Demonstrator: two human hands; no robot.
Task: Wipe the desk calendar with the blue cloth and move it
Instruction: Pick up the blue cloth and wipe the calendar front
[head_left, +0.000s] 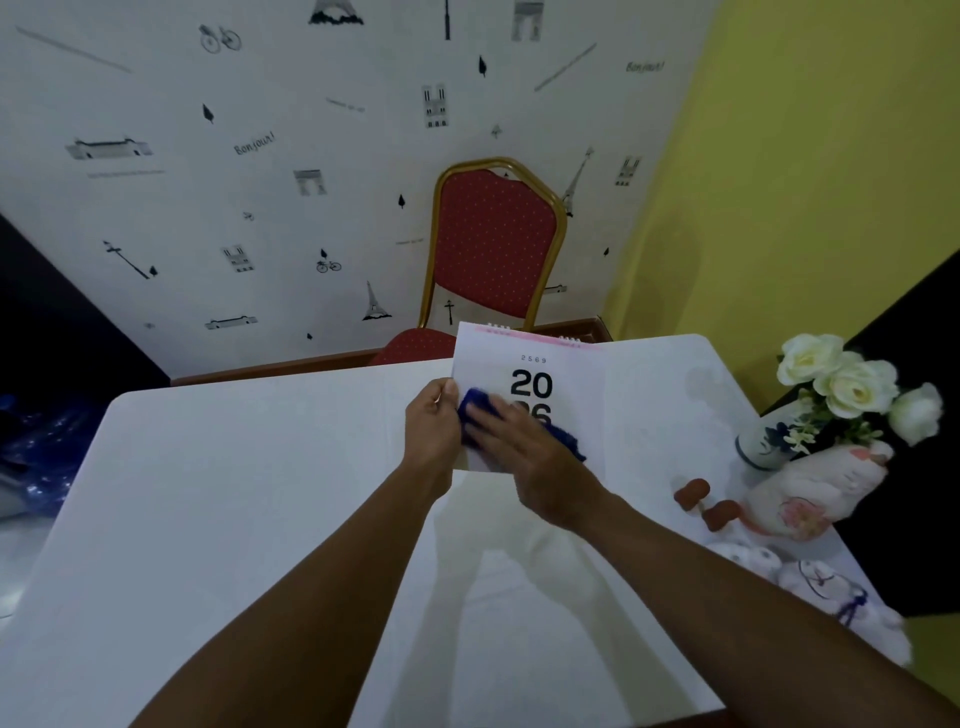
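A white desk calendar (566, 371) with a pink top strip and large black digits stands upright near the far edge of the white table (234, 493). My left hand (434, 426) grips its left edge. My right hand (540, 467) presses a blue cloth (475, 405) flat against the calendar's front face, covering the lower digits. Part of the cloth sticks out to the right of my fingers.
A red chair (493, 249) with a gold frame stands behind the table. At the right edge are a vase of white roses (841, 384), a pink and white plush toy (815, 488), small brown pieces (693, 493) and white soft toys (810, 577).
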